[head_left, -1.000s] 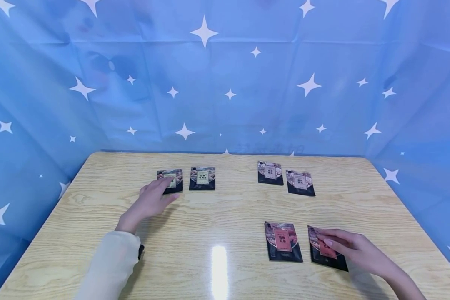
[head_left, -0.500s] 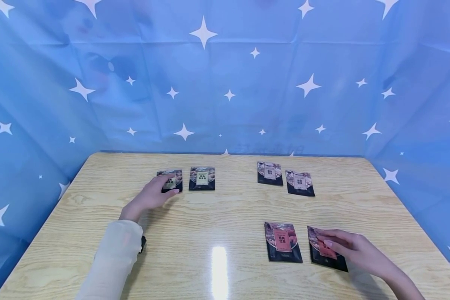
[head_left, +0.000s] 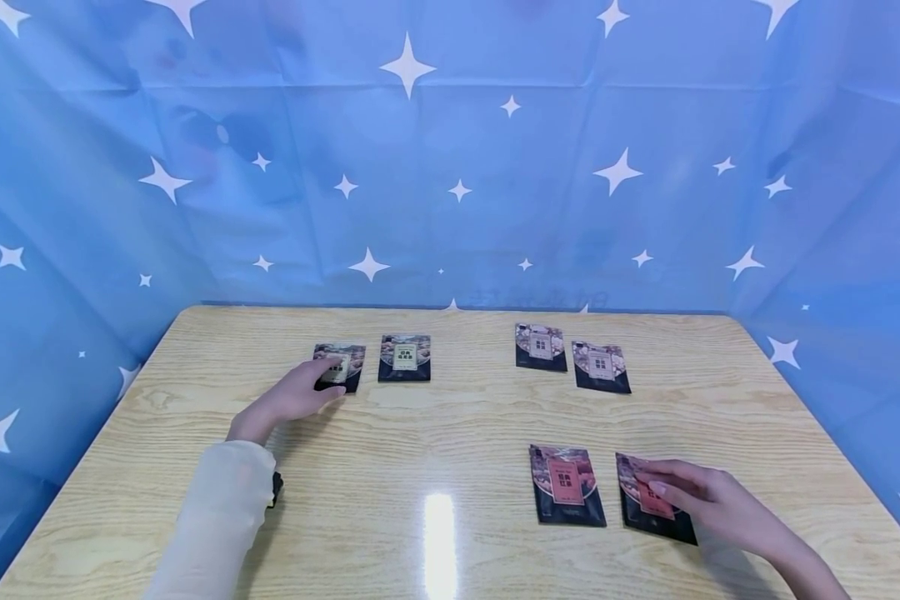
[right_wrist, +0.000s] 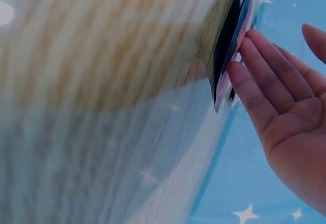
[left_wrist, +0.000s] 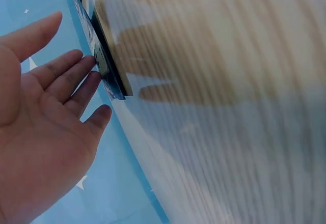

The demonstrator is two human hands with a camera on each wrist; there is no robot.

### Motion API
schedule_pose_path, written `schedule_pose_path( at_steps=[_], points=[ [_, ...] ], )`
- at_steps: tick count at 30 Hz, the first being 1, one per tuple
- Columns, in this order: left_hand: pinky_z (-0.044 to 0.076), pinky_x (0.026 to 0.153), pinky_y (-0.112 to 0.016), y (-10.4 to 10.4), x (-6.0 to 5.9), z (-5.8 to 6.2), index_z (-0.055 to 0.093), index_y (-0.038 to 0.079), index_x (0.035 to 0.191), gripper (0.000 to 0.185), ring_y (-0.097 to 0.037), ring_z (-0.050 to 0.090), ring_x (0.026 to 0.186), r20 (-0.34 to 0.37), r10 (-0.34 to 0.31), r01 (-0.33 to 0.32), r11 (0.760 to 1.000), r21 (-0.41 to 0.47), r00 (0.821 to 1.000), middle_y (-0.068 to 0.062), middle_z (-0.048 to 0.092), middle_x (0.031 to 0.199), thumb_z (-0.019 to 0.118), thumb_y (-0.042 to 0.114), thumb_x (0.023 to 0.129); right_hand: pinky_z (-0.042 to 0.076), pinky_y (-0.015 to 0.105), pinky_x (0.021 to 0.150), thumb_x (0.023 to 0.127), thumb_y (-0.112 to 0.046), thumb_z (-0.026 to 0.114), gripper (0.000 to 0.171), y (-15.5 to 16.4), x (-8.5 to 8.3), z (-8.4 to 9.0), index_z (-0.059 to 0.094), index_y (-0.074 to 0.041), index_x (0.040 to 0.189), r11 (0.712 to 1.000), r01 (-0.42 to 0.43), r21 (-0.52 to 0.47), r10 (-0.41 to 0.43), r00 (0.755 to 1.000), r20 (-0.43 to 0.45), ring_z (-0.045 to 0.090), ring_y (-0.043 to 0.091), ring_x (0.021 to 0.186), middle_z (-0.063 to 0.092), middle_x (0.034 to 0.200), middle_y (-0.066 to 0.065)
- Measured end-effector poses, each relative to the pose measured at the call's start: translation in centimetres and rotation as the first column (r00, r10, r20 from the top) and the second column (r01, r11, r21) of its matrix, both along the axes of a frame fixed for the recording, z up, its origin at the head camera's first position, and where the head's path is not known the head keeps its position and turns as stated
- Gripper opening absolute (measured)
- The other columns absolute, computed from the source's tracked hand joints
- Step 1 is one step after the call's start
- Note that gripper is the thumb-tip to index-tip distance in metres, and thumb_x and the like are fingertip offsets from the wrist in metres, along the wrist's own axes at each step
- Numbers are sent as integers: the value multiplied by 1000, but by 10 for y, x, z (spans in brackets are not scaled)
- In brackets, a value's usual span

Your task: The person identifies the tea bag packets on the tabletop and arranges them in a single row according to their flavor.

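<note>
Six dark packets lie on a wooden table [head_left: 435,425]. My left hand [head_left: 300,393] lies flat with straight fingers touching the far-left green-label packet [head_left: 342,363]; in the left wrist view the fingertips [left_wrist: 86,68] meet that packet's edge [left_wrist: 104,61]. Beside it lies a second green-label packet [head_left: 405,358]. My right hand [head_left: 690,492] rests with straight fingers on the near-right red-label packet [head_left: 648,500]; the right wrist view shows the fingers [right_wrist: 249,89] against the red-label packet [right_wrist: 229,56]. Another red-label packet [head_left: 566,483] lies to its left.
Two beige-label packets [head_left: 541,347] [head_left: 601,366] lie at the far right of the table. A blue star-patterned cloth [head_left: 450,167] surrounds the table on three sides. A bright glare spot [head_left: 438,542] sits near the front edge.
My left hand has drawn slightly back and left, with the far-left packet sliding a little with it. The right hand has stayed on its packet.
</note>
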State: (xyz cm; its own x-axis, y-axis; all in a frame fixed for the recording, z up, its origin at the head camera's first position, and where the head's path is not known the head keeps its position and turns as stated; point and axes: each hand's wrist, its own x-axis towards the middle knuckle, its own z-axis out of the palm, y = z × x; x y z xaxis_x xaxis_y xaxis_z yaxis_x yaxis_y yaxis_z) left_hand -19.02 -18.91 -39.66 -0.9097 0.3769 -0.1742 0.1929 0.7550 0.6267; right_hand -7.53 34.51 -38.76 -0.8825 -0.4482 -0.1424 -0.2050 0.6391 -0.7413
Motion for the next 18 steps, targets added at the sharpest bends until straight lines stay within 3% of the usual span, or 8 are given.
schedule_pose_path(
  at_steps=[10,18],
  points=[
    [23,101,-58,-9,12,2,28,-8,139,55,-47,22,128,18,-68,67,997,37,998,-30,27,141,50,16,95,50,18,71,97,-15,48,37,2,0,-1,50,9,125,1000,-12,0,12,1000,-18,50,-10,100,53,117,30],
    [21,100,-61,-8,1,3,27,-4,141,54,-47,20,129,-6,-16,16,999,41,1000,-30,24,141,49,11,94,50,18,71,96,-15,48,37,2,-1,-1,50,9,125,1000,-10,6,10,1000,-15,49,-11,100,53,117,30]
  ],
)
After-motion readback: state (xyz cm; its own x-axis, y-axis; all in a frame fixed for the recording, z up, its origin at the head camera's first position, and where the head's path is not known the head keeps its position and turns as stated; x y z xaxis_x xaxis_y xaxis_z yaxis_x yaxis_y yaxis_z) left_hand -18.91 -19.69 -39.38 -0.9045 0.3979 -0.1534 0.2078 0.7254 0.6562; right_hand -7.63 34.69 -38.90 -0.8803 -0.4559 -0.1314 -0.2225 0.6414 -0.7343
